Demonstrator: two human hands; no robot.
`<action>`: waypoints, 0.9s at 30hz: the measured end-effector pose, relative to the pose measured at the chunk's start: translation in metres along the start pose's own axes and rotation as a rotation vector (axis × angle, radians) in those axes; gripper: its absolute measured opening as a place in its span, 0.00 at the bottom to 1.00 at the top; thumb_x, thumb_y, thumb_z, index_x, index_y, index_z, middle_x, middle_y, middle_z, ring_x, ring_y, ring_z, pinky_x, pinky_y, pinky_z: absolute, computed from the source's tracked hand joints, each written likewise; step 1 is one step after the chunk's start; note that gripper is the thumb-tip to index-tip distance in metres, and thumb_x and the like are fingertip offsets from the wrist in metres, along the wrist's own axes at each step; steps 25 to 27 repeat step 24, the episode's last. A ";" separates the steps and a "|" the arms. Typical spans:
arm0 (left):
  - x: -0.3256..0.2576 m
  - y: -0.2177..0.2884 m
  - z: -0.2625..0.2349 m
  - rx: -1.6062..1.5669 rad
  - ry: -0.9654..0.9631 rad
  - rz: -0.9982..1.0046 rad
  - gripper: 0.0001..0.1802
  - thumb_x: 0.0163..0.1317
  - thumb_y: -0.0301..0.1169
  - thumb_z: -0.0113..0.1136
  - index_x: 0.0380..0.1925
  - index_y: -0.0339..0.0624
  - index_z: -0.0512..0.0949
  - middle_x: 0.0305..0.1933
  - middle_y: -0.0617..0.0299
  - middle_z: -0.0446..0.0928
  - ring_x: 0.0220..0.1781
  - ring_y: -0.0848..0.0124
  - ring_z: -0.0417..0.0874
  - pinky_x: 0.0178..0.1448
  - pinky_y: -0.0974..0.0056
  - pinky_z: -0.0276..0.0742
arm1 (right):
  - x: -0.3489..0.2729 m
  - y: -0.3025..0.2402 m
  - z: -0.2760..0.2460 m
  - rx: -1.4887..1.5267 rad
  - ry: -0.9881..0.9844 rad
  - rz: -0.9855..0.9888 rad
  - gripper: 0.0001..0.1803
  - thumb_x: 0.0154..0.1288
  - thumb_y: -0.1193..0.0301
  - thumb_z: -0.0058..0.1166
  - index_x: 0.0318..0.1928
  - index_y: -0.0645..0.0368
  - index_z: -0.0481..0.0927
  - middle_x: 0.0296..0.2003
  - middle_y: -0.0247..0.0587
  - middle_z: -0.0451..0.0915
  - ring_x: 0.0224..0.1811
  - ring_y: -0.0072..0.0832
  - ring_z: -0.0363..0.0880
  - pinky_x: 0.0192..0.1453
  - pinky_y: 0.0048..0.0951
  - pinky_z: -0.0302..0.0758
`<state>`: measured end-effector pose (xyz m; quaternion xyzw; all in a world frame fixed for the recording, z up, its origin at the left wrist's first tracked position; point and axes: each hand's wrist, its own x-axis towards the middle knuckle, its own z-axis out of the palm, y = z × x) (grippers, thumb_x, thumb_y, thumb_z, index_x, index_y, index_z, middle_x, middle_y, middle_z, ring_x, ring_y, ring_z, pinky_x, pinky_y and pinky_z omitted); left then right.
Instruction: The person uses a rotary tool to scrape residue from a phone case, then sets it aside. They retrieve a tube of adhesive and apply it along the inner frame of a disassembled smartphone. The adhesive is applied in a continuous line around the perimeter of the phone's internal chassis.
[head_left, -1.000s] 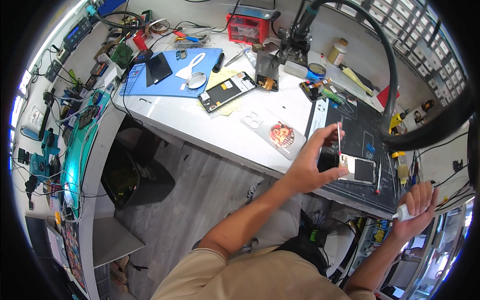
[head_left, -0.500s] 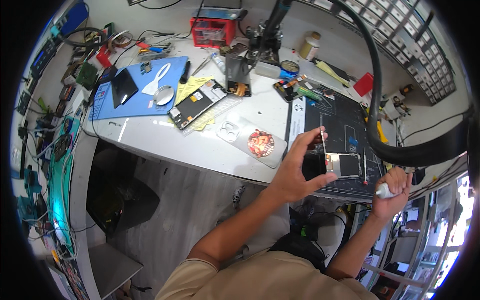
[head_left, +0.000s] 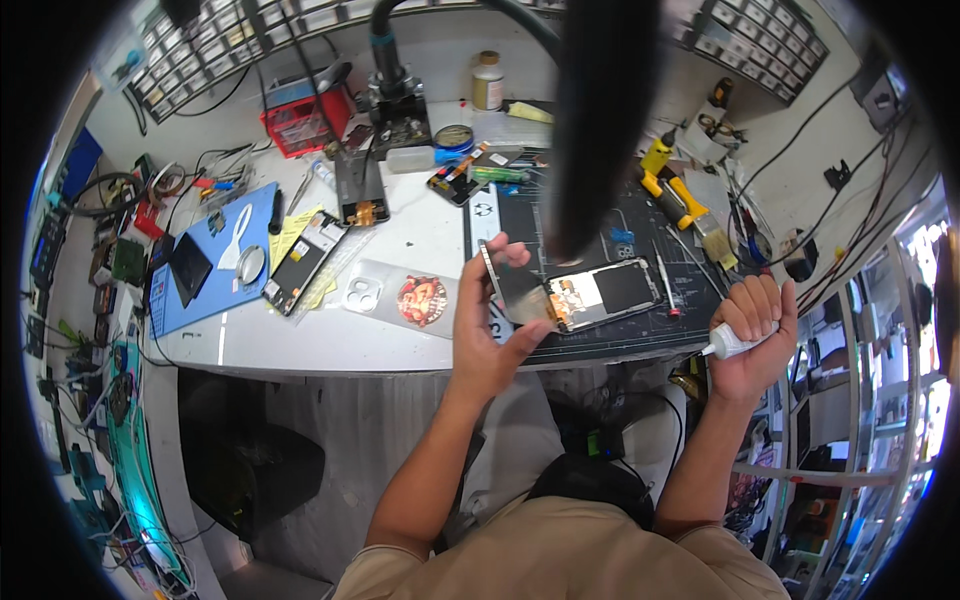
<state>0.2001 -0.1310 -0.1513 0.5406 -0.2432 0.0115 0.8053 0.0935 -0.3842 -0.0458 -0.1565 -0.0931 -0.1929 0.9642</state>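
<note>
On the black work mat [head_left: 590, 230] lies an opened phone body [head_left: 608, 293], its inner side facing up. My left hand [head_left: 480, 345] holds a thin phone screen [head_left: 516, 288] by its edges, tilted up beside the phone body's left end. An orange-brown strip shows where the two meet; whether it joins them I cannot tell. Off the mat's front right corner, my right hand [head_left: 755, 360] is wrapped round a white tube [head_left: 735, 341], its narrow nozzle pointing left. A screwdriver [head_left: 666, 280] lies right of the phone body.
A blurred dark arm [head_left: 605, 120] hangs close in front of the mat's far part. Left of my left hand lies a clear phone case [head_left: 395, 298] with a round picture. Farther left are another opened phone [head_left: 303, 262] and a blue mat [head_left: 215, 262]. A yellow-black tool [head_left: 675, 200] lies back right.
My view has turned, so the bench sits farther left in the picture. The screen in my left hand shows more of its face. My right hand still grips the tube, its nozzle now plainer.
</note>
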 end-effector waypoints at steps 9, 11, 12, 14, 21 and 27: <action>0.000 0.007 0.006 -0.052 0.073 0.018 0.54 0.58 0.49 0.77 0.74 0.33 0.58 0.73 0.45 0.68 0.74 0.53 0.72 0.78 0.50 0.65 | 0.003 -0.031 -0.008 -0.011 -0.021 -0.061 0.22 0.83 0.61 0.37 0.26 0.52 0.63 0.20 0.30 0.61 0.22 0.23 0.59 0.29 0.29 0.62; 0.002 0.008 0.008 0.095 0.141 -0.029 0.67 0.51 0.64 0.74 0.76 0.29 0.53 0.71 0.46 0.69 0.73 0.50 0.73 0.78 0.48 0.65 | 0.009 -0.030 -0.010 -0.007 -0.035 -0.030 0.22 0.83 0.61 0.37 0.26 0.52 0.63 0.20 0.30 0.61 0.22 0.23 0.59 0.30 0.29 0.63; 0.002 0.009 0.009 0.099 0.136 -0.023 0.67 0.51 0.64 0.74 0.77 0.29 0.53 0.71 0.46 0.69 0.73 0.49 0.73 0.78 0.47 0.66 | 0.012 -0.027 -0.012 -0.007 -0.036 -0.009 0.22 0.83 0.61 0.37 0.26 0.52 0.64 0.20 0.30 0.61 0.22 0.23 0.59 0.30 0.29 0.63; 0.001 0.008 0.009 0.106 0.138 -0.018 0.67 0.52 0.64 0.73 0.77 0.30 0.53 0.71 0.46 0.68 0.73 0.49 0.72 0.77 0.47 0.66 | 0.017 -0.021 -0.016 -0.014 -0.011 0.038 0.22 0.83 0.60 0.37 0.26 0.52 0.64 0.20 0.30 0.62 0.22 0.23 0.60 0.29 0.28 0.64; 0.001 0.008 0.007 0.148 0.130 0.001 0.66 0.54 0.64 0.72 0.78 0.31 0.51 0.72 0.45 0.67 0.74 0.46 0.72 0.77 0.46 0.67 | 0.029 0.004 -0.025 -0.023 -0.015 0.159 0.23 0.84 0.58 0.36 0.26 0.51 0.64 0.20 0.30 0.63 0.21 0.22 0.61 0.27 0.27 0.64; 0.001 0.008 0.006 0.160 0.109 0.014 0.64 0.57 0.65 0.69 0.78 0.31 0.51 0.74 0.45 0.66 0.76 0.46 0.69 0.77 0.46 0.66 | 0.034 0.001 -0.028 -0.028 0.008 0.139 0.23 0.84 0.58 0.36 0.26 0.51 0.65 0.20 0.30 0.63 0.22 0.23 0.61 0.27 0.27 0.65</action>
